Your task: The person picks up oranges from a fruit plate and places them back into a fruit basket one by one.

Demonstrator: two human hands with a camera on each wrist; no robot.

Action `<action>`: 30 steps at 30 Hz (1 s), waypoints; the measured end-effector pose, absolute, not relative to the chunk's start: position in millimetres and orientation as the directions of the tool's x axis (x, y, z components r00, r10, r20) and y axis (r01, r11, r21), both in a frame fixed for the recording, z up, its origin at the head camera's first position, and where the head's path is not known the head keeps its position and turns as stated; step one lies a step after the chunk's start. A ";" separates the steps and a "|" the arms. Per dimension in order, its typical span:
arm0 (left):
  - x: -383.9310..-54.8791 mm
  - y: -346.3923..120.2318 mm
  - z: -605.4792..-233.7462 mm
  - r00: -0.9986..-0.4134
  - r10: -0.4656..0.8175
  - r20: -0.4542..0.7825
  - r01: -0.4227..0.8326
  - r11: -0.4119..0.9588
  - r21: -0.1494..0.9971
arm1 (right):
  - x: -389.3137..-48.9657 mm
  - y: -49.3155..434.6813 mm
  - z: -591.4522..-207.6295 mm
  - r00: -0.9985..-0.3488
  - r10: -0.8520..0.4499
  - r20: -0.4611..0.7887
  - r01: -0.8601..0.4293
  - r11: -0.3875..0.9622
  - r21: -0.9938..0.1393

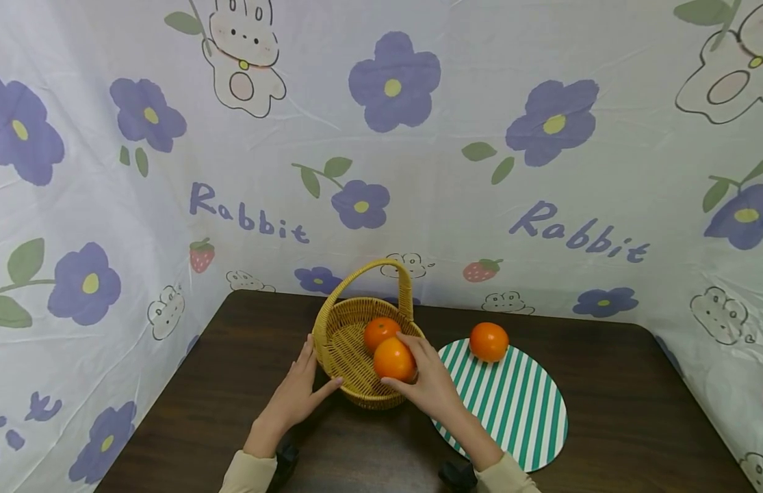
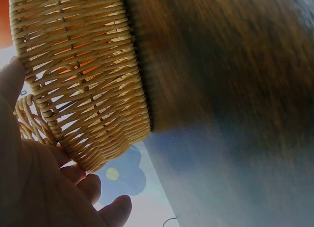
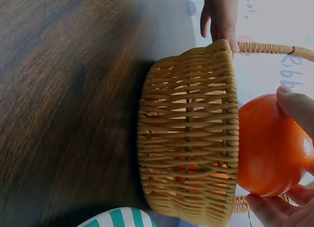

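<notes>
A yellow wicker basket (image 1: 370, 402) with a tall arched handle stands on the table. My left hand (image 1: 295, 392) touches its left side, thumb and fingers spread along the rim; in the left wrist view the fingers lie against the weave (image 2: 88, 85). In my right hand (image 1: 433, 390) an orange (image 1: 393, 360) is held between thumb and fingers, over the right part of the basket. The right wrist view has this orange (image 3: 270, 146) at rim height. Behind it, another orange (image 1: 379, 330) lies inside the basket, partly covered.
To the right lies a round mat (image 1: 516, 404) with green and white stripes, partly under my right forearm. A third orange (image 1: 488, 342) sits on its far edge. A printed cloth (image 1: 443, 178) hangs behind the dark wooden table (image 1: 627, 397).
</notes>
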State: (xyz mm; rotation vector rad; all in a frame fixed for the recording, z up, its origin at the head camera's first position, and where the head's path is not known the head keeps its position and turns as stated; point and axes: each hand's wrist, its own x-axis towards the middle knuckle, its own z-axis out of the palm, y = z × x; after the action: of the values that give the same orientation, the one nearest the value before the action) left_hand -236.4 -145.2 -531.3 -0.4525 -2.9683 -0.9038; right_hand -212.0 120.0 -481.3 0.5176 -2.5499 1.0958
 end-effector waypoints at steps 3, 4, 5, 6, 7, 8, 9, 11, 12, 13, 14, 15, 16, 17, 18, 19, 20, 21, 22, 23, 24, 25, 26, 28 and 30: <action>-236.5 -145.1 -530.0 -0.959 0.270 0.081 0.270 0.795 0.543 | -213.3 116.1 -482.6 -0.875 -0.221 0.431 -0.464 0.637 -0.616; -236.6 -145.0 -529.5 -0.960 0.269 0.080 0.268 0.796 0.543 | -213.6 114.8 -483.0 -0.873 -0.227 0.432 -0.469 0.637 -0.612; -236.6 -144.7 -529.0 -0.961 0.267 0.076 0.264 0.796 0.545 | -214.0 113.4 -483.3 -0.871 -0.233 0.432 -0.472 0.636 -0.610; -236.5 -144.6 -528.4 -0.961 0.266 0.074 0.263 0.796 0.545 | -214.3 112.0 -483.8 -0.870 -0.237 0.431 -0.474 0.638 -0.606; -236.5 -144.4 -528.1 -0.961 0.266 0.073 0.262 0.795 0.547 | -214.6 110.5 -484.1 -0.870 -0.239 0.431 -0.475 0.640 -0.604; -236.4 -144.3 -527.7 -0.961 0.266 0.069 0.260 0.795 0.548 | -214.8 109.0 -484.5 -0.870 -0.242 0.430 -0.476 0.639 -0.604; -236.4 -144.2 -527.6 -0.962 0.264 0.063 0.254 0.795 0.551 | -215.1 107.6 -485.1 -0.870 -0.244 0.428 -0.476 0.638 -0.605; -236.2 -144.5 -528.0 -0.963 0.263 0.060 0.251 0.795 0.552 | -215.7 104.7 -486.9 -0.870 -0.251 0.424 -0.476 0.648 -0.594; -236.1 -144.8 -528.4 -0.963 0.263 0.062 0.253 0.795 0.552 | -215.9 103.2 -487.4 -0.872 -0.254 0.419 -0.474 0.652 -0.592; -236.3 -145.1 -529.2 -0.963 0.262 0.063 0.252 0.794 0.553 | -216.2 101.8 -488.0 -0.872 -0.258 0.416 -0.475 0.653 -0.590; -236.4 -145.4 -529.8 -0.963 0.261 0.065 0.253 0.795 0.552 | -216.6 100.4 -488.7 -0.871 -0.263 0.415 -0.477 0.654 -0.587; -236.6 -145.7 -530.6 -0.963 0.260 0.068 0.254 0.796 0.549 | -217.0 99.1 -489.4 -0.871 -0.265 0.414 -0.478 0.654 -0.586; -236.7 -146.1 -531.1 -0.962 0.262 0.076 0.260 0.795 0.549 | -217.5 97.9 -490.0 -0.870 -0.269 0.414 -0.480 0.653 -0.585; -236.7 -146.3 -531.3 -0.962 0.261 0.076 0.259 0.796 0.547 | -217.9 96.7 -490.4 -0.868 -0.272 0.415 -0.483 0.651 -0.585; -236.7 -146.4 -531.7 -0.962 0.263 0.080 0.263 0.795 0.546 | -218.3 95.6 -490.3 -0.868 -0.274 0.414 -0.484 0.649 -0.587; -236.8 -146.6 -532.0 -0.962 0.262 0.079 0.261 0.796 0.546 | -218.8 94.7 -490.6 -0.868 -0.277 0.413 -0.486 0.646 -0.588; -236.6 -146.6 -531.9 -0.962 0.263 0.077 0.261 0.797 0.545 | -219.1 93.9 -490.7 -0.868 -0.279 0.411 -0.486 0.646 -0.588; -236.4 -146.6 -532.1 -0.962 0.264 0.074 0.261 0.797 0.545 | -219.4 93.3 -490.7 -0.869 -0.282 0.407 -0.485 0.647 -0.588; -236.3 -146.5 -532.1 -0.962 0.265 0.070 0.260 0.796 0.546 | -219.7 92.7 -490.7 -0.870 -0.286 0.402 -0.485 0.648 -0.587; -236.3 -146.5 -532.3 -0.962 0.264 0.063 0.255 0.798 0.546 | -220.0 92.3 -490.5 -0.871 -0.289 0.398 -0.483 0.652 -0.585; -236.2 -146.3 -532.6 -0.962 0.266 0.065 0.258 0.796 0.547 | -220.3 91.9 -490.3 -0.872 -0.291 0.394 -0.482 0.653 -0.584; -236.3 -146.2 -532.8 -0.962 0.266 0.064 0.257 0.797 0.547 | -220.7 91.6 -490.0 -0.873 -0.294 0.390 -0.481 0.653 -0.585; -236.5 -146.1 -532.9 -0.962 0.267 0.065 0.258 0.796 0.548 | -221.1 91.3 -489.9 -0.872 -0.296 0.389 -0.482 0.655 -0.582; -236.9 -145.8 -532.8 -0.961 0.267 0.076 0.264 0.794 0.548 | -222.6 90.6 -490.0 -0.871 -0.302 0.387 -0.484 0.661 -0.574; -237.5 -145.4 -532.3 -0.961 0.266 0.079 0.265 0.795 0.546 | -224.1 90.0 -490.4 -0.871 -0.309 0.381 -0.484 0.671 -0.562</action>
State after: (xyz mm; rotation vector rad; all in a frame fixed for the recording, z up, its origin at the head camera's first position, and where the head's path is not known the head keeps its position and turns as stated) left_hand -237.5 -145.4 -532.3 -0.4398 -2.9782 -0.9046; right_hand -224.1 90.0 -490.4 0.6369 -2.6325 0.9933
